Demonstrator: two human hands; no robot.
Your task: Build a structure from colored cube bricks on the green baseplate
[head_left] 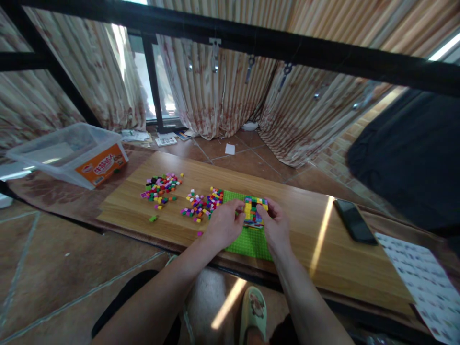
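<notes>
A small multicoloured toy brick structure [255, 218] stands on a bright green studded baseplate [248, 245] at the middle of the wooden board. My left hand [225, 226] is closed at the structure's left side, thumb and index finger against its edge; whether a loose brick is between them is too small to see. From the right, my right hand [277, 225] grips the structure, with the thumb on its near face and the fingers behind its right edge. Loose toy bricks [201, 203] lie just left of the baseplate, partly behind my left hand.
Farther left on the wooden board [305, 215] is another pile of bricks [161, 187]. A clear plastic box [68, 153] with an orange label sits beyond the board's left end. Toward the right lie a black phone [354, 221] and a printed sheet [419, 278].
</notes>
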